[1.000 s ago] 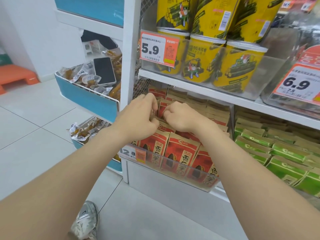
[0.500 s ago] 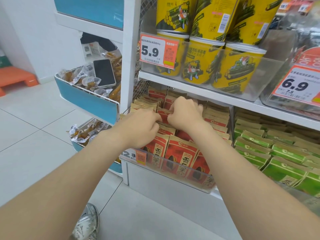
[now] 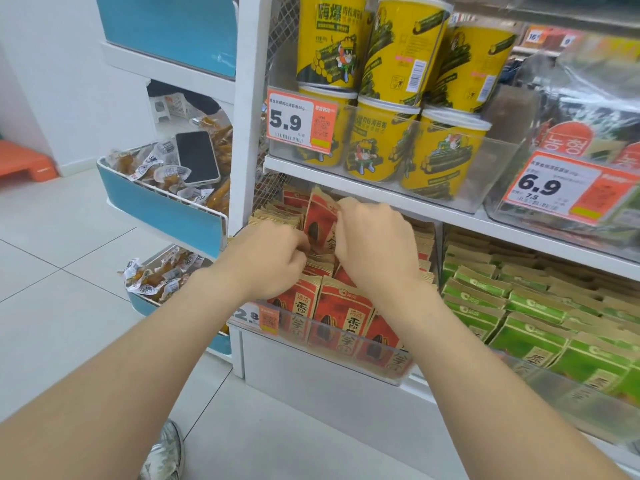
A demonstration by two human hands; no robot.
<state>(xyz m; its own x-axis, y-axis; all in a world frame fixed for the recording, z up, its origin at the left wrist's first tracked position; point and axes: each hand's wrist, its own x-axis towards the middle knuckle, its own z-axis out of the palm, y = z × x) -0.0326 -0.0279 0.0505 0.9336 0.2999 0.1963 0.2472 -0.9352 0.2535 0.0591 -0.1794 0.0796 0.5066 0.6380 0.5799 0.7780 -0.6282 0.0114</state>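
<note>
Red and tan snack packets (image 3: 343, 317) stand in rows in a clear-fronted tray (image 3: 381, 362) on the low shelf. My right hand (image 3: 374, 247) pinches the top of one red packet (image 3: 320, 216) and holds it upright above the rows. My left hand (image 3: 270, 261) is curled among the packets just below it, its fingertips hidden between them; what it holds is unclear.
Yellow tubs (image 3: 377, 147) fill the shelf above, behind a 5.9 price tag (image 3: 301, 121). Green packets (image 3: 519, 317) lie to the right. On the left, a blue bin (image 3: 156, 206) holds wrapped snacks and a phone (image 3: 197, 157). A shoe (image 3: 166, 452) is on the tiled floor.
My right hand has lifted one red packet up out of the rows. My left hand has stayed low among the packets, shifting slightly.
</note>
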